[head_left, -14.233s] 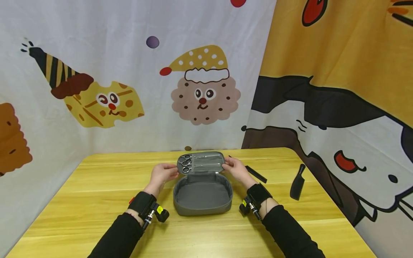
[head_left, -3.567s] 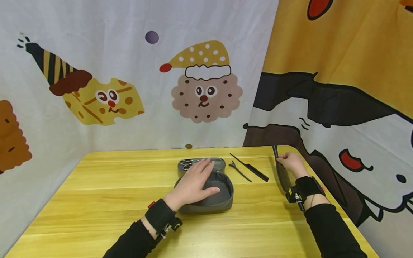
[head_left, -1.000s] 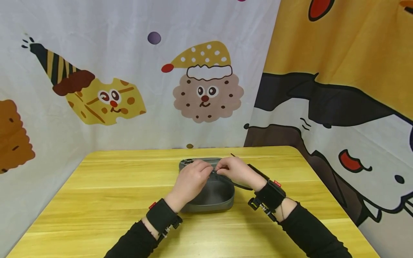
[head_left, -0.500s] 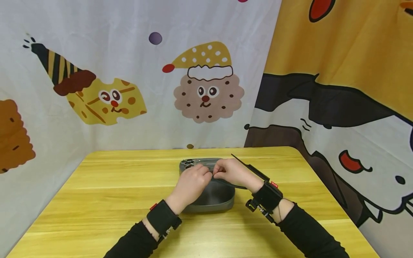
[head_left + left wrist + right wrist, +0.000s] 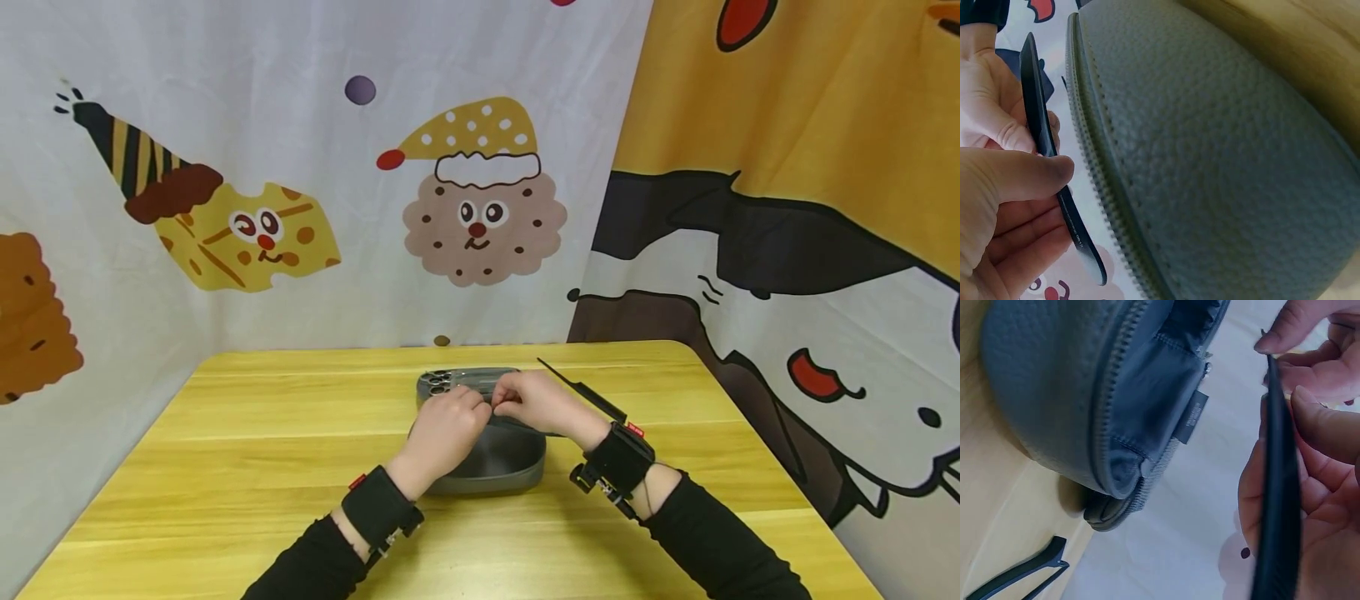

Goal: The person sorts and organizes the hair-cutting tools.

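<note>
Compared with the view a few seconds back, the right hand (image 5: 543,404) has come in from the far right of the bench (image 5: 247,467), bringing a black comb (image 5: 1282,487) with it, and the left hand (image 5: 447,429), which lay spread above the grey case (image 5: 495,483), now has its fingers curled in.

From the left, the left hand hangs over the case's left side, thumb and fingers pinching one end of the comb. Just behind it, the case's lid (image 5: 480,375) lies open toward the curtain (image 5: 352,258), and the metal scissors (image 5: 438,382) show their rings at its left end.

In the middle, the comb sits between the hands, raised clear of the case in both wrist views. Both hands touch it, so neither is nearer. From the head most of it is covered; what shows suggests that its long axis runs roughly left to right across the case's opening, which lies below and toward the person. That crosswise lie over the opening looks like the relation that matters most. The hands themselves hide the hinge side.

The right hand pinches the comb farther along, its forearm reaching in over the bench. Just beyond that forearm lies a thin-tailed comb (image 5: 592,396), slanting; a black hair clip (image 5: 1016,574) also rests near the case, visible from the right wrist.
</note>
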`<state>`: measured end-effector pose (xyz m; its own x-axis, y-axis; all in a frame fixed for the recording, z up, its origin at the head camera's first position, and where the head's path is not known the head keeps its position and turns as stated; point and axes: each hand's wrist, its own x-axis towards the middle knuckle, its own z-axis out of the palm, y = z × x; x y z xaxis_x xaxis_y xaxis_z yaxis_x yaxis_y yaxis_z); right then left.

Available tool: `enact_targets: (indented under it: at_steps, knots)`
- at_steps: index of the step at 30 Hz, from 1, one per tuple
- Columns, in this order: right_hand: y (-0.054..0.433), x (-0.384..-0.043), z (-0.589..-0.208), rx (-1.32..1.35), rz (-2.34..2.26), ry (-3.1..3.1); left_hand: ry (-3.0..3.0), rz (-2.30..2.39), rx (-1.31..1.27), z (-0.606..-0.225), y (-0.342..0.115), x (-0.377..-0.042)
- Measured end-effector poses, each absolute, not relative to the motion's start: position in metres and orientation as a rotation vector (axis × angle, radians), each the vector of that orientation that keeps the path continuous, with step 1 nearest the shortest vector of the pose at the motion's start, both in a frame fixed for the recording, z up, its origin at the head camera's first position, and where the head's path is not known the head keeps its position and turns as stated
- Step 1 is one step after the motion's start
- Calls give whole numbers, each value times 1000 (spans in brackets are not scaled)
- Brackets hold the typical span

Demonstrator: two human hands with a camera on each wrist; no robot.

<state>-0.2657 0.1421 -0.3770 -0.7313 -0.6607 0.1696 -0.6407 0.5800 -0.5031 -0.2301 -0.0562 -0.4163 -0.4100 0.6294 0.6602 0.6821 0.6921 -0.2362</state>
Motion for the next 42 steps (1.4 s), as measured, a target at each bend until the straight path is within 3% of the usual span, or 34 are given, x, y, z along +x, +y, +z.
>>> enact_targets:
  at_steps: [11,29,42]
  knots:
    - [162,-268,-362,-1025,-1067,2805,-2324,-240,-971,-419,-72,-232]
    - [207,-280,-388,-792,-1108,2865,-2532,-436,-994,-424,-86,-222]
    - [207,-276,-418,-727,-954,2849,-2576,-485,-1019,-425,-92,-217]
